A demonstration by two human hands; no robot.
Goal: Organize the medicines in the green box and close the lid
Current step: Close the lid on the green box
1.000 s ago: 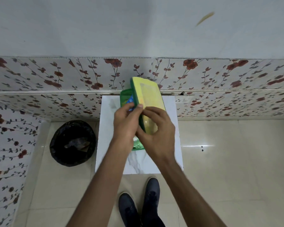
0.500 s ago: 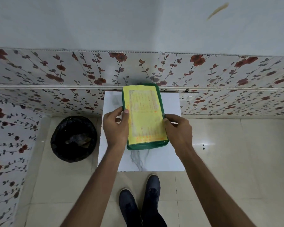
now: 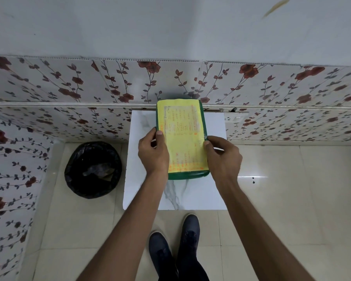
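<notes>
The green box [image 3: 187, 175] lies on a small white marble-patterned table [image 3: 142, 179], its lid [image 3: 181, 136] down flat; the lid carries a yellow label with orange print. My left hand [image 3: 153, 154] grips the box's left edge, thumb on the lid. On the right edge sits my right hand [image 3: 222, 157], fingers pressing the lid's rim. The lid hides whatever is inside, so no medicines show.
A round bin [image 3: 92, 169] lined with a black bag stands on the tiled floor left of the table. A floral-papered wall [image 3: 69, 86] runs directly behind the table. My dark shoes [image 3: 176, 246] are below the table's near edge.
A second ago the lid stood upright and open with both hands at its near edge; it has swung down flat onto the box, and my hands have moved apart to its two sides.
</notes>
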